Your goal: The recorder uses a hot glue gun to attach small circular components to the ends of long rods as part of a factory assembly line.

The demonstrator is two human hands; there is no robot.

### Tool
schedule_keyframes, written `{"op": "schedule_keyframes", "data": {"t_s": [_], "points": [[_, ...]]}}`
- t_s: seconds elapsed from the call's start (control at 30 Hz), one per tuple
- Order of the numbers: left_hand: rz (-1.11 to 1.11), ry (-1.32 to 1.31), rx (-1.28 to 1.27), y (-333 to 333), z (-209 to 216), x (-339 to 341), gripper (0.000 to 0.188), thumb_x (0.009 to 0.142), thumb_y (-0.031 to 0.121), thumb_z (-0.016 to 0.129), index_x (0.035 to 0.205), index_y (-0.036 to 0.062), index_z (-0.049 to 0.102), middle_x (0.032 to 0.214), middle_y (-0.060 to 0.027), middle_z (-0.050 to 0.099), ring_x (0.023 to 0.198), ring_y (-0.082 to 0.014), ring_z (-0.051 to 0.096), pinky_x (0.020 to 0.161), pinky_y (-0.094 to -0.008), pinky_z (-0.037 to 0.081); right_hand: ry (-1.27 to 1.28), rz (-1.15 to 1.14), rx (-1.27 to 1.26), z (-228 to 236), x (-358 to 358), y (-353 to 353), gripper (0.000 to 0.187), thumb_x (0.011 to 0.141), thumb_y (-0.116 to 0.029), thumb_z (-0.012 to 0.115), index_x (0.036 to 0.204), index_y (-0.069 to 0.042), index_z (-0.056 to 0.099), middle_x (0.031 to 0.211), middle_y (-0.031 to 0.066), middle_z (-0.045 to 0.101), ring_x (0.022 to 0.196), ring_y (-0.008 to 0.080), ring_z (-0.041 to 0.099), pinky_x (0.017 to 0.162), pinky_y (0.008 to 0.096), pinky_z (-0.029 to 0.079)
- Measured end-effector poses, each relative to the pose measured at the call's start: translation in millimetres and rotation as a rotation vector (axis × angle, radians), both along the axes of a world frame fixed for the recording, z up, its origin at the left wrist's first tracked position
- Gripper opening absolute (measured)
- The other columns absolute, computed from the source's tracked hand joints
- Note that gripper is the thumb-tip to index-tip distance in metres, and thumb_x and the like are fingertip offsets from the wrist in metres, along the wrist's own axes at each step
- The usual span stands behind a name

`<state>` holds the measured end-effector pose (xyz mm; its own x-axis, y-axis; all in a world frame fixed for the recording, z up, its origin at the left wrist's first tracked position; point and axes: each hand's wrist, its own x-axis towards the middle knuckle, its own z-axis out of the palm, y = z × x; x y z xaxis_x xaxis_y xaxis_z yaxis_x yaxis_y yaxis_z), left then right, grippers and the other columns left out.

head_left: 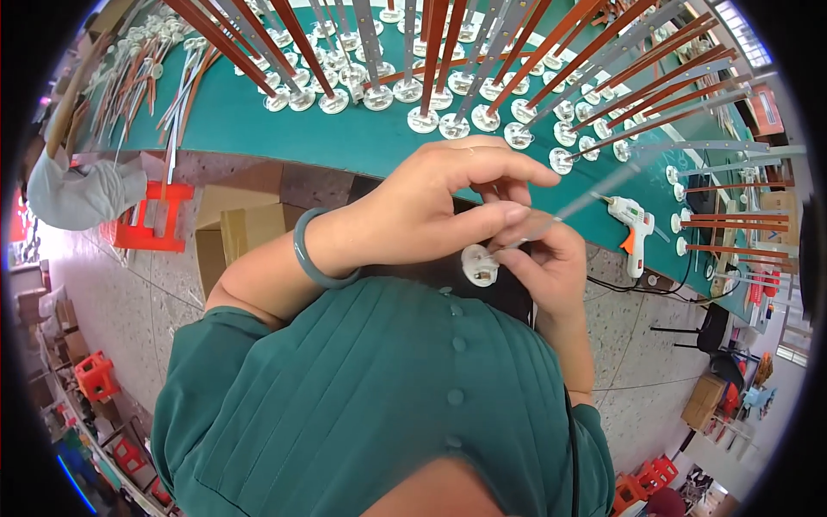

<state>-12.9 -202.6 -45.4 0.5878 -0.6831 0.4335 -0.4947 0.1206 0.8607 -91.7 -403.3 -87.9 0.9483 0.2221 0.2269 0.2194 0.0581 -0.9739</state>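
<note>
In front of my chest, my right hand (556,263) pinches a thin grey strip close to its round white base (479,266). The strip (594,197) slants up and to the right, its far part blurred. Over the base, my left hand (435,202) curves with thumb and index finger apart and nothing visible between them. Its thumb tip is near the strip; whether they touch I cannot tell. A white and orange glue gun (633,226) lies on the table to the right of my hands.
The green table (345,145) carries several upright brown and grey strips on round white bases (422,119). Loose strips (177,108) are heaped at the left. A cardboard box (233,233) and red stool (155,215) stand below its edge, beside another person's sleeve (82,189). Black cables (642,289) hang right.
</note>
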Motion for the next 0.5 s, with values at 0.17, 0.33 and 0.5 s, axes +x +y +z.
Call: {"op": "schedule_keyframes", "data": {"t_s": [0.17, 0.33, 0.5], "points": [[-0.165, 0.228, 0.018, 8, -17, -5, 0.045, 0.08, 0.009, 0.075, 0.122, 0.0014, 0.06, 0.108, -0.0081, 0.058, 0.096, -0.0173, 0.059, 0.085, -0.0302, 0.051, -0.104, -0.106, 0.14, -6, -2, -10, 0.018, 0.077, 0.01, 0.065, 0.091, 0.001, 0.06, 0.086, 0.0148, 0.063, 0.08, 0.0208, 0.063, 0.068, 0.0278, 0.053], [-0.225, 0.493, -0.045, 5, -28, -8, 0.042, 0.079, -0.001, 0.074, 0.118, -0.0011, 0.059, 0.111, -0.0103, 0.057, 0.103, -0.0184, 0.06, 0.089, -0.0311, 0.053, -0.117, -0.148, 0.106, -5, 5, -9, 0.014, 0.08, 0.006, 0.064, 0.092, 0.001, 0.059, 0.085, 0.0134, 0.06, 0.076, 0.0184, 0.061, 0.065, 0.0271, 0.053], [-0.242, 0.474, -0.055, 3, -33, -7, 0.036, 0.081, -0.004, 0.071, 0.115, -0.0015, 0.06, 0.112, -0.0101, 0.056, 0.103, -0.0187, 0.06, 0.09, -0.0309, 0.053, -0.051, -0.201, 0.286, -1, 2, -11, 0.013, 0.08, 0.01, 0.063, 0.091, 0.003, 0.062, 0.088, 0.0119, 0.06, 0.075, 0.0158, 0.062, 0.068, 0.0262, 0.053]]}}
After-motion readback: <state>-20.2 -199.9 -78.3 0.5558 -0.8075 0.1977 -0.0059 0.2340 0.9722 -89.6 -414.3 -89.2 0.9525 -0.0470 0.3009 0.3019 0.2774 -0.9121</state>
